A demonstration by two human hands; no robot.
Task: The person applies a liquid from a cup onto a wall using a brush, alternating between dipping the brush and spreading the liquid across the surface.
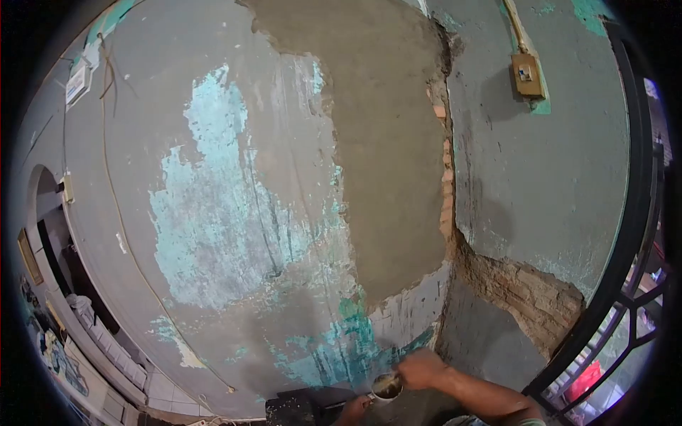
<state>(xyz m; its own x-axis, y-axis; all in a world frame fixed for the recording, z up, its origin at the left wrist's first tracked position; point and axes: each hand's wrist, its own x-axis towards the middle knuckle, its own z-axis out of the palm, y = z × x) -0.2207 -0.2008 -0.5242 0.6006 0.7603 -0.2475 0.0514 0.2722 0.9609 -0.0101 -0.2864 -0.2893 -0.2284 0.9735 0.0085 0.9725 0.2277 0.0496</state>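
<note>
Nearest to us, low in the view, our left hand point(354, 410) is closed at the left side of a pale-rimmed cup point(386, 388) with something murky inside. Our right hand point(419, 368) hangs at the cup's upper right edge, fingers curled inward; we cannot tell how tightly they close or whether they grip anything. Left of the cup we see a dark, speckled box point(291, 407). Beyond our hands stands the grey wall point(284, 121), with flaking turquoise patches and a broad brown plaster area point(398, 149), bordered on its right by exposed bricks point(447, 186). Farther right we see a broken masonry gap point(529, 295), a switch box point(527, 76) high up, and a dark metal grille point(625, 305).
</note>
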